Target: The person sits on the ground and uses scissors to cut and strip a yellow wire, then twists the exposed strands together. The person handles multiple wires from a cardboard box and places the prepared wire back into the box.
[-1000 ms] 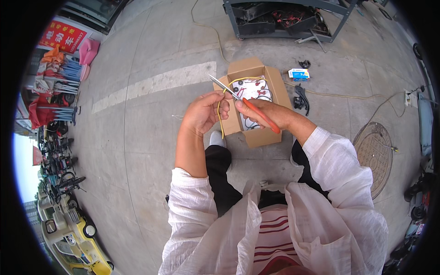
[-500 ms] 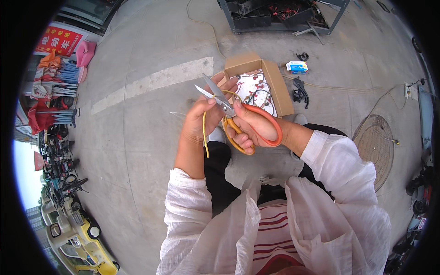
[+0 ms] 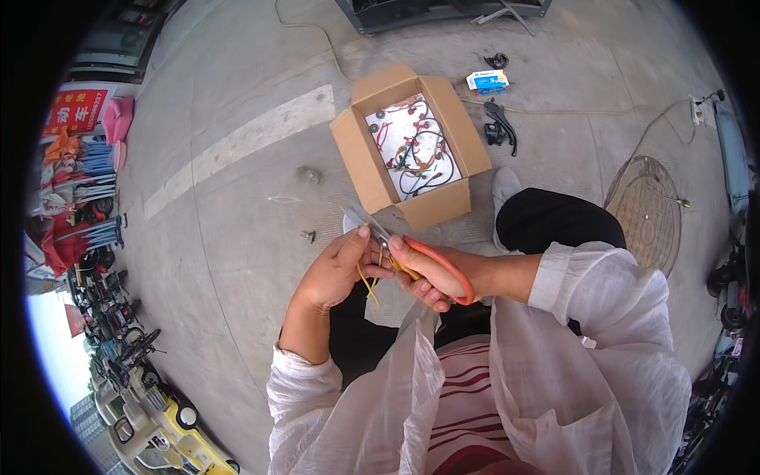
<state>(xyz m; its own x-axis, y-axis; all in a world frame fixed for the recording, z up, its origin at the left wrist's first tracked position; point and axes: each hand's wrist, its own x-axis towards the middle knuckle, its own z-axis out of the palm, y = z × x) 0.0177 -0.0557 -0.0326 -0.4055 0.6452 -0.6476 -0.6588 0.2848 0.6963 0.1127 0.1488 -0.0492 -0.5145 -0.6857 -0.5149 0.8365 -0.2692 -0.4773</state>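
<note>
My left hand [image 3: 332, 273] pinches a thin yellow wire [image 3: 367, 288], whose ends dangle below the fingers. Orange-handled scissors [image 3: 443, 258] are gripped in my right hand [image 3: 443, 279]. Their pointed metal blades reach across to the wire at my left fingertips. How far the blades are parted is hard to make out. Beyond my hands an uncovered cardboard box [image 3: 439, 210] rests on the ground, flaps folded out. Inside it, tangled wires with connectors [image 3: 416, 154] lie over a white bottom.
Right of the box are a blue-and-white carton [image 3: 488, 81] and black lever-like parts [image 3: 499, 127]. A manhole cover [image 3: 645, 214] is farther right. A grey metal cart [image 3: 443, 14] stands at the far side. Small clear plastic pieces [image 3: 309, 174] lie left of the box.
Both hands have come down nearer my body with the scissors and wire. The blades appear closer together. The view has shifted, revealing more of the box.
</note>
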